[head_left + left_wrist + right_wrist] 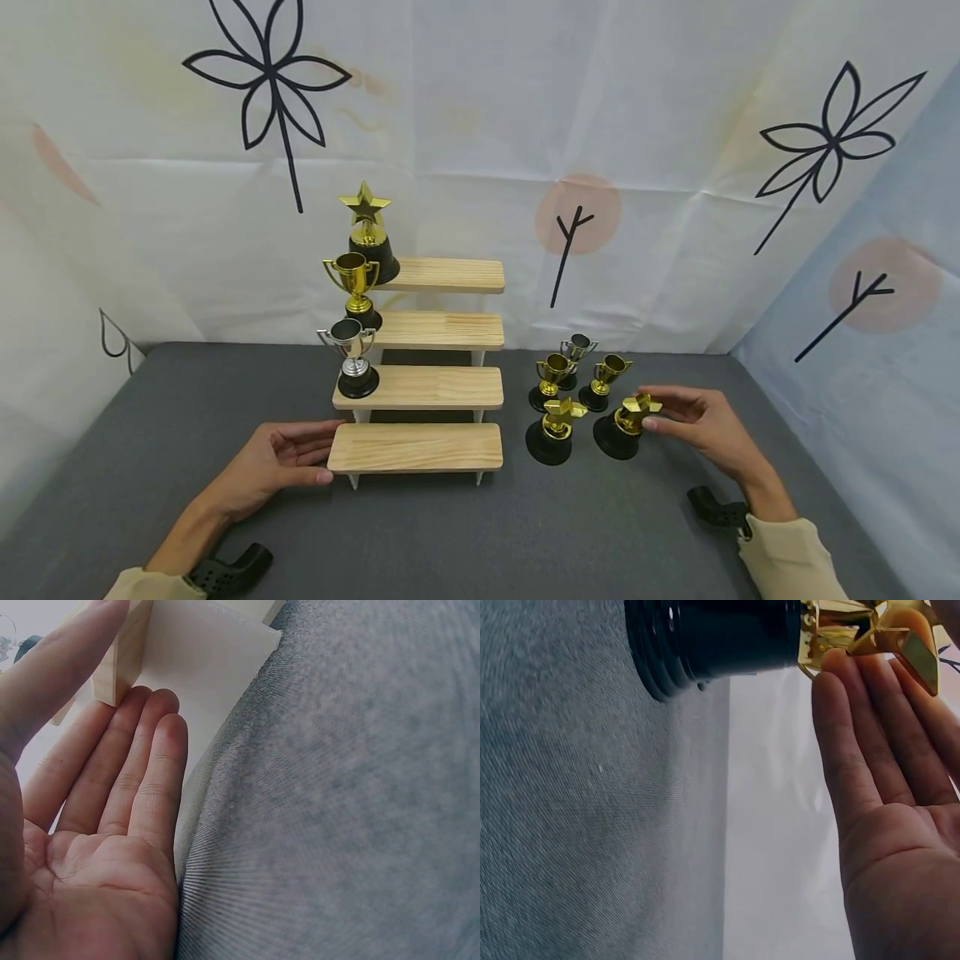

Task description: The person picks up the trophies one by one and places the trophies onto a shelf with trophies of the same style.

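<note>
My left hand (262,467) lies at the left end of the lowest step of a wooden tiered display stand (416,448). Its fingers are nearly straight, with fingertips (161,701) at the board's end. On the right, my right hand (701,429) pinches the gold star of a black-based star trophy (618,435), whose base appears to be on the table. A second star trophy (551,442) stands to its left. Behind them are two gold cup trophies (553,371) and a silver cup trophy (579,346).
Along the stand's left side, a silver cup trophy (356,367), a gold cup trophy (356,283) and a larger star trophy (367,237) occupy the three upper steps. A grey cloth (525,533) covers the table. Printed white fabric (465,100) hangs behind.
</note>
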### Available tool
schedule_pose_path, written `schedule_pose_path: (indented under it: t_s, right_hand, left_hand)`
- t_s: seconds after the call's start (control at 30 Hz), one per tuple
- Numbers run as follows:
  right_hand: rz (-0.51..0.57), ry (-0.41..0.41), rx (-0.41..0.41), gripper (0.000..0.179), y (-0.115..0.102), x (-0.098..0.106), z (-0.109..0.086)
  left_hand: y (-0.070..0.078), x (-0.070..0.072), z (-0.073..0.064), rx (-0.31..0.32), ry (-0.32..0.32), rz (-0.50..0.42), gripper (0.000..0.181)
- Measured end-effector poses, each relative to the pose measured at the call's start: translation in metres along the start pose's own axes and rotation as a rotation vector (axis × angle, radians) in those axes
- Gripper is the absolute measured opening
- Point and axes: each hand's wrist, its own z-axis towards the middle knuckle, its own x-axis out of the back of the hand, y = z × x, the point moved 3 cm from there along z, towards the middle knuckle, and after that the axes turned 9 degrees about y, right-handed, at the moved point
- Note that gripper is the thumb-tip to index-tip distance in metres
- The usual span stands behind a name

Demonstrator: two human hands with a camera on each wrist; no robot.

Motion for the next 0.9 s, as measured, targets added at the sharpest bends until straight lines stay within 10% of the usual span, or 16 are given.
schedule_pose_path:
  t_s: [0.9]
  right_hand:
    - [-0.006, 0.049, 0.014, 0.036, 0.0081, -0.0099, 0.0011]
  left_hand:
    - [0.0011, 0.0001, -0.0004, 0.012, 0.018, 0.024, 0.068]
